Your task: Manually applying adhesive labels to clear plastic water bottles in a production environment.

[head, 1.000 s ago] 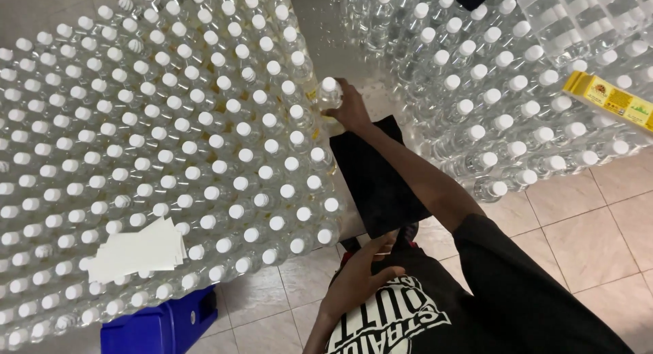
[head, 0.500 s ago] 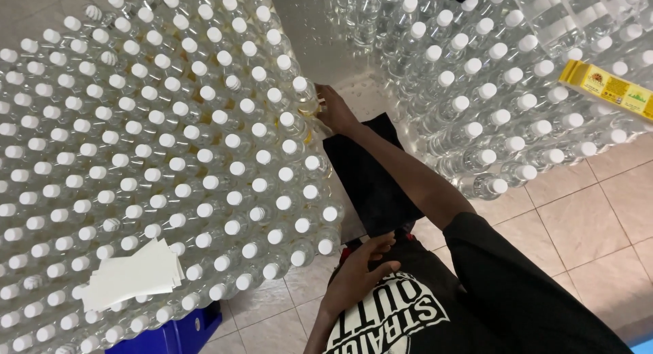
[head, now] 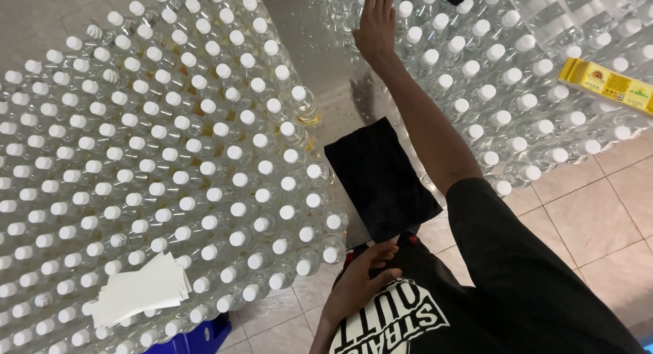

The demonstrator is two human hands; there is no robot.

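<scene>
My right hand (head: 376, 24) stretches far forward, fingers spread over the white caps of the clear plastic bottles (head: 503, 89) massed at the upper right, with nothing gripped that I can see. My left hand (head: 359, 278) rests low against my black printed shirt, its fingertips at the near edge of a black cloth (head: 381, 177) lying across the gap between the two bottle groups. A large block of capped bottles (head: 170, 157) fills the left side. At its right edge stands a bottle with a yellow label (head: 302, 104).
A stack of white paper slips (head: 139, 289) lies on the caps at the lower left. A yellow box (head: 605, 82) rests on the right bottles. Shiny metal surface (head: 326, 61) shows between the groups. A blue stool (head: 197, 337) and beige floor tiles (head: 592, 211) lie below.
My right hand set a bottle at the right edge of the left block, let go, and swung up and forward to the far bottles. My left hand stayed put.
</scene>
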